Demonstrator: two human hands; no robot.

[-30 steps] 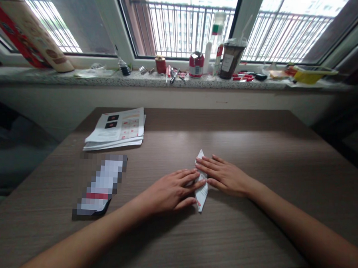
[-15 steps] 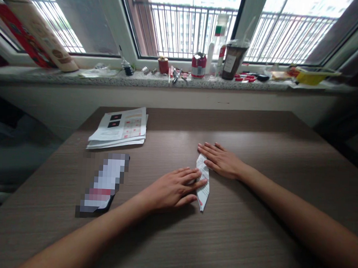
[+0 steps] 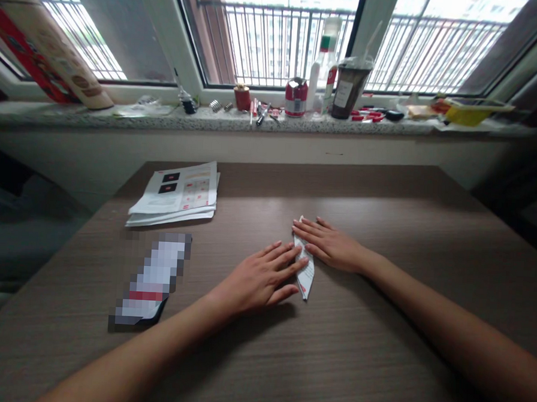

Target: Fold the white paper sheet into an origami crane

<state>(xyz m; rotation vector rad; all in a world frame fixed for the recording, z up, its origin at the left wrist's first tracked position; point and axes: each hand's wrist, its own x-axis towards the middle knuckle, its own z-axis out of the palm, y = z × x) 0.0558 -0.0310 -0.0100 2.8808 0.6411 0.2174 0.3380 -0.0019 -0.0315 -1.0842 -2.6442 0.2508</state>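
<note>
A narrow piece of folded printed paper [image 3: 306, 279], pointed at both ends, lies flat on the brown desk [image 3: 364, 350]. My left hand [image 3: 264, 277] rests at its left side, palm down, with the fingertips on the paper's middle. Across the upper part of the paper lie the fingers of my right hand [image 3: 331, 243], stretched out and flat. Both hands are open, and between them they cover part of the paper. Its lower tip and a small upper tip show.
A phone [image 3: 159, 279], its screen blurred out, lies left of my left forearm. Behind it is a stack of printed sheets [image 3: 176, 190]. On the windowsill [image 3: 155, 123] stand a red can [image 3: 296, 98], a bottle [image 3: 317, 77], a drink cup [image 3: 345, 91] and a yellow container [image 3: 473, 113].
The folded paper has slid slightly away from me, so its upper tip now shows beyond the right fingers. My left hand has moved a little up with it. The camera view has shifted slightly.
</note>
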